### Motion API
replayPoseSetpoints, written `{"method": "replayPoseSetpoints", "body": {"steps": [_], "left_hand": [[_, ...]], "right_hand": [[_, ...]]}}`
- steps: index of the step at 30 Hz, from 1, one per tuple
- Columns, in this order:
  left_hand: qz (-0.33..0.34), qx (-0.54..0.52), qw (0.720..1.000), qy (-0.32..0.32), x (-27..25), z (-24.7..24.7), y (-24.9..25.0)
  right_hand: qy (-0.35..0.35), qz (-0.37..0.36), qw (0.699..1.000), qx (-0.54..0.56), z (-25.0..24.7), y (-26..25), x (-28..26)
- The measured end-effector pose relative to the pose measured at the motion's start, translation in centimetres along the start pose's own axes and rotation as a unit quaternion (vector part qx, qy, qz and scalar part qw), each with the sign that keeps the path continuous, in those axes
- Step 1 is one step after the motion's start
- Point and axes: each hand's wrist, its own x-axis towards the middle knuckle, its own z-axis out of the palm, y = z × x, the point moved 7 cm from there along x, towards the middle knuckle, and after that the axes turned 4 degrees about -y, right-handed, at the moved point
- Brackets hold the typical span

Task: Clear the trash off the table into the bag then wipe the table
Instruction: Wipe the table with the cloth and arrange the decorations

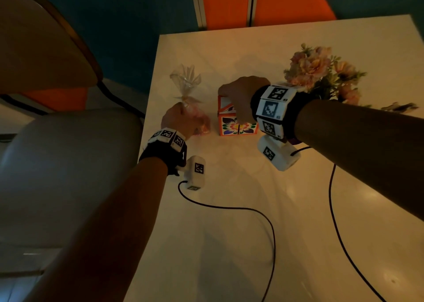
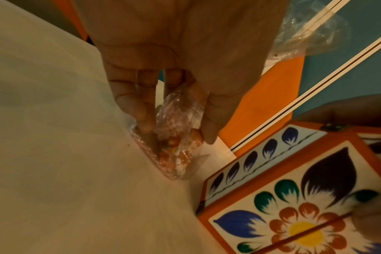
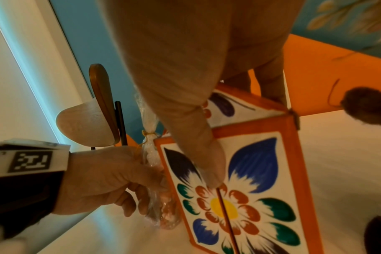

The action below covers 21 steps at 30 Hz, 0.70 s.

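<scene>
A small clear cellophane bag (image 1: 186, 79), tied with a yellow twist and holding pinkish bits, stands near the white table's (image 1: 241, 221) left edge. My left hand (image 1: 179, 120) grips it just below the tie; in the left wrist view the fingers and thumb of that hand (image 2: 176, 130) pinch the bag (image 2: 174, 159) against the tabletop. Right beside it sits an orange box (image 1: 238, 127) painted with a flower. My right hand (image 1: 238, 95) holds it from above. The right wrist view has that hand (image 3: 244, 137) with its thumb on the painted front (image 3: 261, 189) and fingers over the back edge.
A bunch of pink artificial flowers (image 1: 321, 72) stands just right of the box, with a loose sprig (image 1: 399, 107) beyond it. Two black cables (image 1: 252, 210) trail over the near tabletop. A wooden chair (image 1: 46, 49) and a pale cushioned seat (image 1: 68, 164) stand left of the table.
</scene>
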Motion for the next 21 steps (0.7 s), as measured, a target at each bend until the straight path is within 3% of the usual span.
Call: {"method": "replayPoseSetpoints", "body": {"steps": [5, 11, 14, 16, 17, 18, 19, 21], "left_hand": [[-0.047, -0.094, 0.994, -0.029, -0.6, 0.6, -0.1], [-0.039, -0.001, 0.999, 0.004, -1.0, -0.3, -0.2], [-0.044, 0.028, 0.998, 0.037, -2.7, -2.1, -0.9], [-0.029, 0.050, 0.996, 0.071, -4.9, -3.4, -1.0], [-0.013, 0.072, 0.993, 0.089, -6.3, -3.8, -0.6], [0.016, 0.096, 0.990, 0.100, -7.5, -4.0, 0.2], [0.058, 0.121, 0.985, 0.108, -8.9, -3.8, 1.6], [0.167, 0.143, 0.967, 0.128, -11.4, -3.5, 5.8]], "right_hand": [[0.009, -0.010, 1.000, 0.000, 0.3, 0.0, 0.2], [-0.029, 0.000, 1.000, 0.011, -0.5, 0.1, -1.0], [0.141, -0.069, 0.988, 0.002, -2.5, -0.8, -4.8], [0.275, -0.187, 0.942, 0.056, -1.9, -1.7, -9.9], [0.299, -0.229, 0.921, 0.097, -0.4, -1.5, -12.3], [0.257, -0.239, 0.926, 0.140, 2.1, -0.9, -13.9], [0.172, -0.208, 0.945, 0.187, 5.1, 0.3, -14.8], [-0.007, -0.098, 0.953, 0.285, 11.2, 3.7, -15.8]]}}
